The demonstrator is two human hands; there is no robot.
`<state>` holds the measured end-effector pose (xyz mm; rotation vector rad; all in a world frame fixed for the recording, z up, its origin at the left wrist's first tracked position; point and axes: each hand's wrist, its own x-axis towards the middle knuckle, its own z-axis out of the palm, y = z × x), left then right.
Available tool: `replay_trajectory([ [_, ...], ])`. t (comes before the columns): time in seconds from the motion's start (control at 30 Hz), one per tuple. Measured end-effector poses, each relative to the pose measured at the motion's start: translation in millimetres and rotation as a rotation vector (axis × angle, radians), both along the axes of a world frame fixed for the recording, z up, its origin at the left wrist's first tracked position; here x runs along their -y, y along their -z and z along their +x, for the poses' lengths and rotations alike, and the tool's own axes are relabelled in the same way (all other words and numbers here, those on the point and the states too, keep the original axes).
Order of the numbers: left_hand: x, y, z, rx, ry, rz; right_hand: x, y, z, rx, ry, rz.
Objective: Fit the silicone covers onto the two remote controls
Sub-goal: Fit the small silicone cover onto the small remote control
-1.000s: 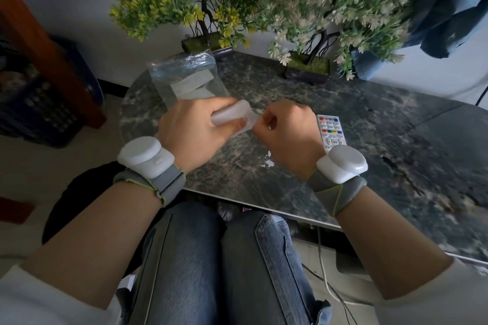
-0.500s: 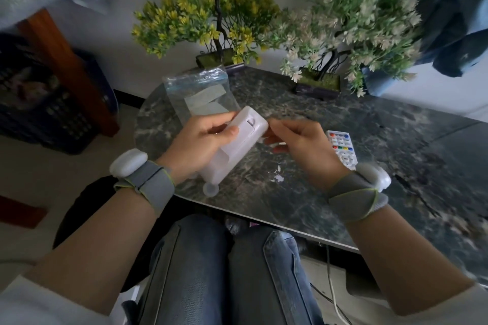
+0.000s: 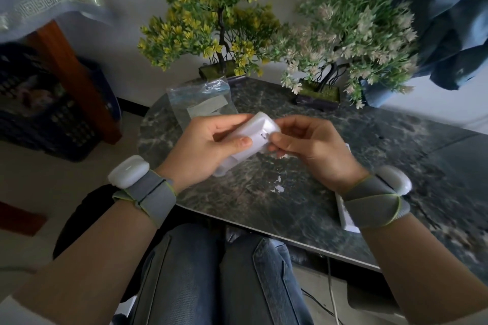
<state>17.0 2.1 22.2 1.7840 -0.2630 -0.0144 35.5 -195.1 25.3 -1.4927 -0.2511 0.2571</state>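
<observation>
A white remote control (image 3: pixel 253 140) in a translucent silicone cover is held above the dark marble table (image 3: pixel 396 166), back side up. My left hand (image 3: pixel 206 150) grips its body, thumb across the back. My right hand (image 3: pixel 311 145) pinches the cover at the remote's far end. A second white remote (image 3: pixel 348 216) lies on the table, mostly hidden behind my right wrist. A clear plastic bag (image 3: pixel 203 103) holding pale flat pieces lies on the table beyond my left hand.
Two potted artificial trees, one yellow-green (image 3: pixel 211 29) and one pale (image 3: pixel 348 34), stand at the table's back edge. A dark crate (image 3: pixel 47 119) and a wooden leg (image 3: pixel 76 82) are on the floor at left. My knees sit under the table's near edge.
My right hand has come back onto the far end of the covered remote and now pinches it. The view has shifted, so the second remote is now largely behind my right wrist.
</observation>
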Motion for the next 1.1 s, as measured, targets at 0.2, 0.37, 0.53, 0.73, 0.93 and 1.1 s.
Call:
replay_trajectory([
  [0.2, -6.9, -26.9, 10.8, -0.003, -0.484, -0.238, 5.7, -34.9, -5.0, 0.47, 0.062, -0.273],
  [0.37, 5.3, -13.4, 21.1, -0.575, -0.413, -0.419, -0.2, -5.0, -14.2, 0.692, 0.114, -0.469],
  [0.53, 21.5, 5.1, 20.4, -0.565, -0.305, -0.524, 1.6, 25.9, -17.5, 0.512, 0.091, -0.428],
  [0.73, 31.7, 25.0, 28.3, -0.491, -0.339, -0.411, 5.3, 37.7, 2.2, -0.097, 0.226, -0.17],
  [0.93, 43.9, 27.6, 37.0, -0.379, -0.31, -0.331, 9.7, 41.2, 18.5, -0.292, 0.222, -0.101],
  [1.1, 29.0, 33.3, 49.4, 0.031, -0.418, 0.189, 18.6, 40.0, 43.6, -0.459, 0.322, -0.041],
])
